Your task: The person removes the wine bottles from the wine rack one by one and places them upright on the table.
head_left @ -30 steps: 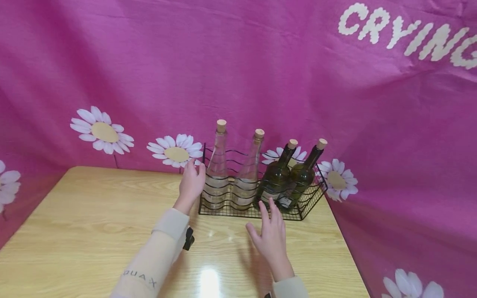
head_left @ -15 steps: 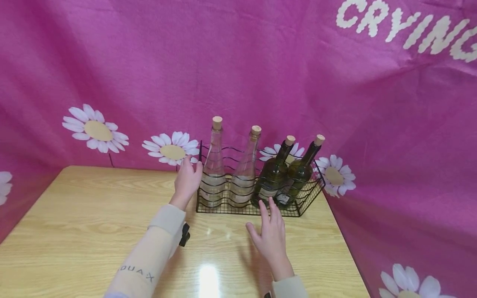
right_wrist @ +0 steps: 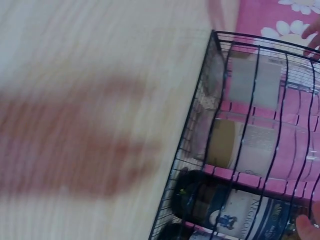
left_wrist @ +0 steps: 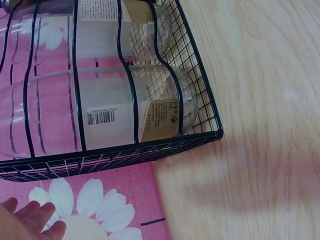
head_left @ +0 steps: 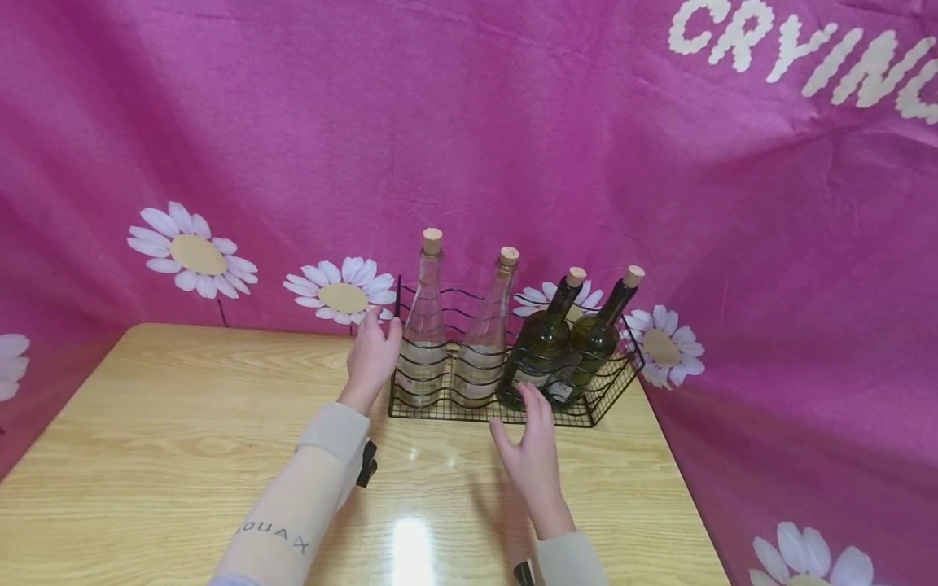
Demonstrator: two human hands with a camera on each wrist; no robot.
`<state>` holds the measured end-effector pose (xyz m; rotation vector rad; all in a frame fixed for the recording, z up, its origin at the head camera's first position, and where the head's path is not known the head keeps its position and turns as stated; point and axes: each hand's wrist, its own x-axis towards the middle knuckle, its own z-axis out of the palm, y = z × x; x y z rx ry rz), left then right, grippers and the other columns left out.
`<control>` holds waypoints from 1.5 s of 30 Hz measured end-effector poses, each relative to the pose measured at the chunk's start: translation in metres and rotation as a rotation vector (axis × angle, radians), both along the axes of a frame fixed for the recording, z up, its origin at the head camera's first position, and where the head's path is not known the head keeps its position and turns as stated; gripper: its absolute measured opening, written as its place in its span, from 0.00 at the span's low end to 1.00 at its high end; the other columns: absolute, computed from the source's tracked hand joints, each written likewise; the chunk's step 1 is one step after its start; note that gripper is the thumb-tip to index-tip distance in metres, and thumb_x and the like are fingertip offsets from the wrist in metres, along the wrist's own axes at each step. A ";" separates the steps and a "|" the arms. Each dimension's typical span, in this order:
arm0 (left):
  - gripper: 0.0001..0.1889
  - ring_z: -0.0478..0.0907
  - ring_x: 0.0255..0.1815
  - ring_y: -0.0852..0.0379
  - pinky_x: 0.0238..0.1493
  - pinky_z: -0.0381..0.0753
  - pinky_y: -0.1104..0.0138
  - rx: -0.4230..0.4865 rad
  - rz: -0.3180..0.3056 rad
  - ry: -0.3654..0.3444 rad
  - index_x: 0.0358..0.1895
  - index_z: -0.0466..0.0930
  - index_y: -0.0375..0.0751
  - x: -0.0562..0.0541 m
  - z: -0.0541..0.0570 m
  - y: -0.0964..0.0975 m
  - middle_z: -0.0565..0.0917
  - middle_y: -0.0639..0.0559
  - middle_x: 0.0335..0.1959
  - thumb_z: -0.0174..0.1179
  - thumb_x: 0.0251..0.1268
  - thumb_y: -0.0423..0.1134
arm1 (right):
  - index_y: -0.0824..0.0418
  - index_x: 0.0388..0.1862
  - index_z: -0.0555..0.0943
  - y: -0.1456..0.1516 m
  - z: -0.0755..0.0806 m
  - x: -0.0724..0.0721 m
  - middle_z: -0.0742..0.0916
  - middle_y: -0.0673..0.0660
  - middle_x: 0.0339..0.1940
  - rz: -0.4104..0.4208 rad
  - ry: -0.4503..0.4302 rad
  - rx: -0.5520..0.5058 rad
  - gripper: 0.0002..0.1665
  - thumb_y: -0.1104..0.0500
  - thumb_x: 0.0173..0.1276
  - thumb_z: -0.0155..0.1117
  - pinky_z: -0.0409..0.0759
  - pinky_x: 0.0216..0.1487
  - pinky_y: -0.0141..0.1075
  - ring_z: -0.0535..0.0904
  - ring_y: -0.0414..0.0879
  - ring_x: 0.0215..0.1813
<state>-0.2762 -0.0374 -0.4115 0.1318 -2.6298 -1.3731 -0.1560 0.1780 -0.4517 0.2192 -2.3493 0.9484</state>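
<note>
A black wire basket stands on the table with two clear glass bottles, the left one and its neighbour, and two dark green bottles, all corked. The green pair leans to the right. My left hand is held beside the basket's left end, fingers extended and thumb apart, holding nothing. In front of the green bottles, my right hand reaches toward the basket with fingers stretched and nothing in its grasp. Its fingertip shows near a green bottle's label in the right wrist view.
The light wooden table extends left and in front of the basket. Behind it hangs a magenta cloth with printed daisies and white lettering, which also runs down along the table's right edge.
The right hand's fingers have drawn closer together and shifted slightly forward. The left hand keeps its place by the basket's end. The bottles stay put; the head view has shifted a little.
</note>
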 end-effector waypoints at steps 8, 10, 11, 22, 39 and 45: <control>0.28 0.65 0.58 0.41 0.51 0.64 0.47 0.013 0.000 -0.030 0.64 0.57 0.38 0.000 0.000 -0.001 0.63 0.38 0.62 0.37 0.65 0.51 | 0.67 0.59 0.66 -0.007 0.014 -0.012 0.74 0.64 0.53 0.002 -0.022 -0.081 0.35 0.60 0.51 0.65 0.68 0.52 0.48 0.70 0.55 0.53; 0.28 0.65 0.58 0.41 0.51 0.63 0.47 0.011 -0.003 -0.040 0.64 0.57 0.38 0.000 -0.001 -0.001 0.63 0.38 0.62 0.37 0.66 0.51 | 0.67 0.59 0.66 -0.010 0.019 -0.015 0.74 0.63 0.53 0.012 -0.028 -0.086 0.35 0.60 0.52 0.65 0.69 0.52 0.48 0.71 0.55 0.53; 0.28 0.65 0.58 0.41 0.51 0.63 0.47 0.010 -0.004 -0.043 0.64 0.56 0.38 0.000 -0.001 -0.001 0.63 0.38 0.62 0.37 0.66 0.52 | 0.67 0.59 0.66 -0.011 0.021 -0.017 0.74 0.63 0.53 0.021 -0.027 -0.085 0.35 0.60 0.52 0.66 0.69 0.52 0.48 0.71 0.56 0.53; 0.28 0.67 0.55 0.42 0.47 0.65 0.47 -0.029 0.010 -0.034 0.62 0.60 0.38 -0.002 -0.001 -0.004 0.66 0.39 0.58 0.39 0.64 0.53 | 0.68 0.59 0.66 -0.022 0.035 -0.023 0.74 0.62 0.54 0.076 -0.017 -0.067 0.34 0.60 0.53 0.64 0.68 0.53 0.47 0.70 0.54 0.54; 0.25 0.69 0.50 0.41 0.42 0.68 0.47 -0.118 0.053 -0.143 0.48 0.68 0.37 0.000 0.014 -0.003 0.70 0.39 0.47 0.37 0.60 0.55 | 0.67 0.59 0.66 -0.025 0.037 -0.023 0.72 0.62 0.56 0.101 -0.023 -0.032 0.32 0.60 0.55 0.61 0.66 0.56 0.46 0.68 0.53 0.57; 0.29 0.69 0.48 0.39 0.41 0.68 0.48 -0.242 0.060 -0.177 0.44 0.68 0.31 0.002 0.016 0.000 0.71 0.35 0.46 0.35 0.61 0.56 | 0.65 0.58 0.67 -0.029 0.040 -0.026 0.72 0.62 0.56 0.130 -0.017 0.009 0.31 0.59 0.55 0.61 0.65 0.57 0.46 0.67 0.53 0.59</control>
